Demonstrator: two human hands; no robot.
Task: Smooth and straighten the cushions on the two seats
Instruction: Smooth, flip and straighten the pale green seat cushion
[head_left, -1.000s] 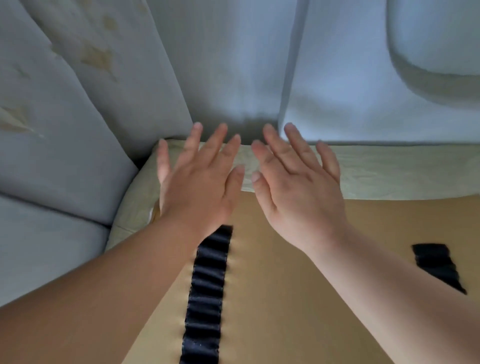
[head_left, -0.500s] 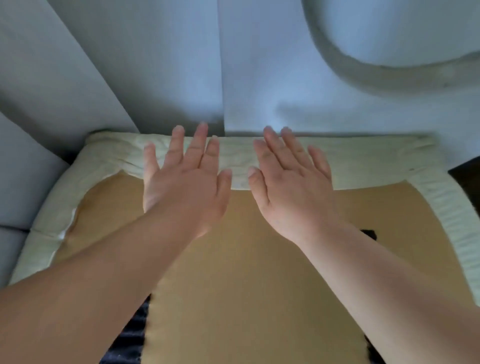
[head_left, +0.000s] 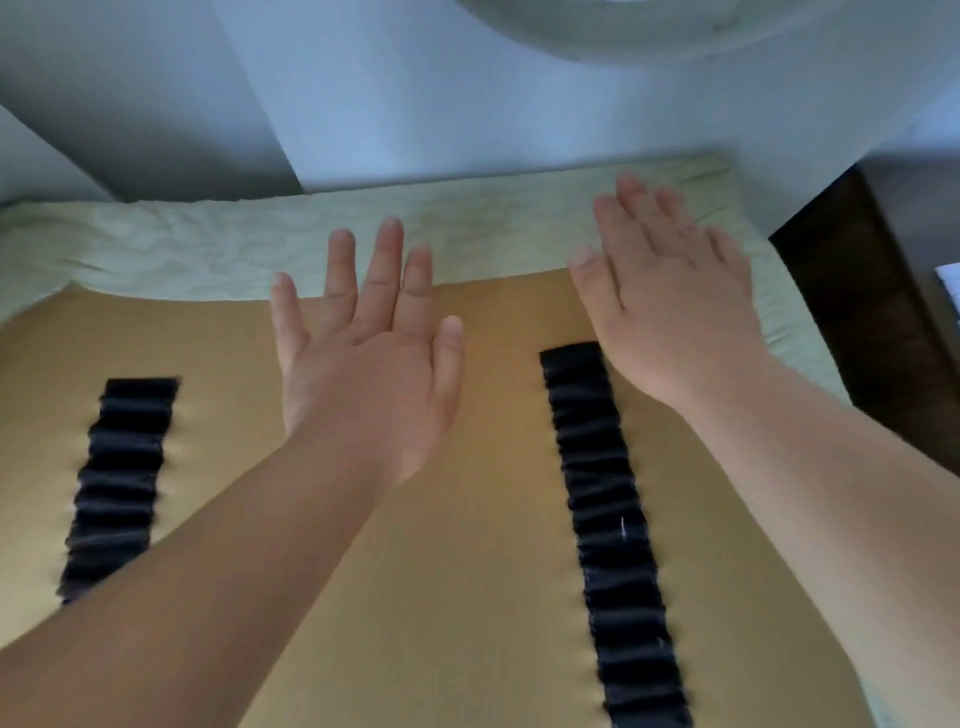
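Cushion, tan with a pale green border, lies flat beneath both palms. The left hand spreads its fingers, tips reaching the green edge. The right hand is flat too, fingers loosely together over the border, a black gathered strip just behind its wrist.

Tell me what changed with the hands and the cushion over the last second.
The hands have spread apart: a second ago they lay side by side at the cushion's back edge; now the right hand is out near the back right corner, and the left hand sits mid-cushion. The view shifted too, showing both black strips. Both hands stay flat and open, gripping nothing, and the tan cushion stays on the seat.
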